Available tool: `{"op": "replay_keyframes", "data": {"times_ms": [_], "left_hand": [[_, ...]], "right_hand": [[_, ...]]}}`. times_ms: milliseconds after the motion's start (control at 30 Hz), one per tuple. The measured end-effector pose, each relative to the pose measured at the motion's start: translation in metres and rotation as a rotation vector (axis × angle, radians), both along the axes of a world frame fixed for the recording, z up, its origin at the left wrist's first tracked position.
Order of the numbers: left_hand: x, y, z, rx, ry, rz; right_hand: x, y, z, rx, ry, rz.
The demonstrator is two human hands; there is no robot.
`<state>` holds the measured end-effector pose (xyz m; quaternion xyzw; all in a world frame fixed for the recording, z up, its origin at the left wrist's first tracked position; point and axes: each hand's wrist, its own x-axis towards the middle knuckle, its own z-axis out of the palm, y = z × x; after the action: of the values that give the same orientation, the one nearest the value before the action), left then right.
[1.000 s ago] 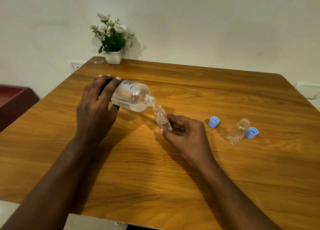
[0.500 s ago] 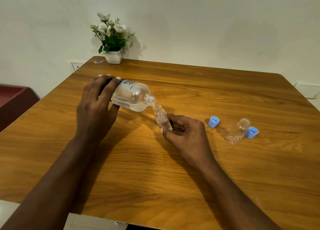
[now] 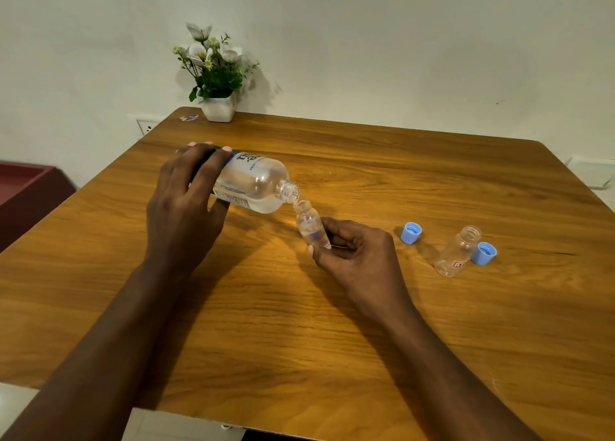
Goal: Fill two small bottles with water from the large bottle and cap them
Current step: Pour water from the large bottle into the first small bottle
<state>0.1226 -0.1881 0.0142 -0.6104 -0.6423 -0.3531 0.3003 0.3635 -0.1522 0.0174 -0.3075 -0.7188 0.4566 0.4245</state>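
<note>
On the counter [image 3: 332, 324], your left hand [image 3: 186, 214] grips the large bottle [image 3: 253, 184], its long axis nearly flat, mouth just above the small bottle [image 3: 311, 226] gripped tilted by your right fingers [image 3: 336, 237]. The second bottle [image 3: 457, 252] and two caps lie toward the right edge.

Left hand [image 3: 186, 207] gripping large bottle [image 3: 253, 184], tipping its mouth onto small bottle [image 3: 311, 226], which right hand [image 3: 359, 257] is steadying on table [image 3: 366, 340]. Second small bottle [image 3: 457, 252] is standing uncapped between two blue caps [image 3: 411, 233], well right. Flower pot [image 3: 218, 107] is sitting at far edge.
</note>
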Motion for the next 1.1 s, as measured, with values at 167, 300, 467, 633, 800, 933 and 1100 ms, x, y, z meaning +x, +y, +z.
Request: {"op": "replay_keyframes", "data": {"times_ms": [167,300,467,633,800,933,1100], "left_hand": [[-0.0005,-0.0004,0.0002,0.000,0.002,-0.004],[-0.0009,-0.0002,0.0004,0.005,0.003,-0.004],[-0.0004,0.0003,-0.0001,0.000,0.004,-0.003],[0.0008,-0.0004,0.0004,0.006,0.007,0.000],[0.0003,-0.0003,0.0002,0.007,0.008,-0.001],[0.0008,-0.0004,0.0004,0.008,0.003,-0.003],[0.0015,0.0000,0.0002,0.009,0.007,-0.003]], "right_hand": [[-0.0003,0.0012,-0.0023,-0.012,-0.002,-0.005],[-0.0004,0.0010,-0.0010,-0.008,-0.010,-0.009],[-0.0001,0.0006,-0.0003,0.006,-0.011,-0.013],[0.0004,0.0004,0.0007,0.010,-0.010,-0.005],[0.0005,0.0002,0.0005,0.010,-0.006,-0.005],[0.0007,0.0006,-0.0002,0.011,-0.014,-0.008],[0.0010,0.0013,-0.0009,0.021,-0.018,-0.016]]}}
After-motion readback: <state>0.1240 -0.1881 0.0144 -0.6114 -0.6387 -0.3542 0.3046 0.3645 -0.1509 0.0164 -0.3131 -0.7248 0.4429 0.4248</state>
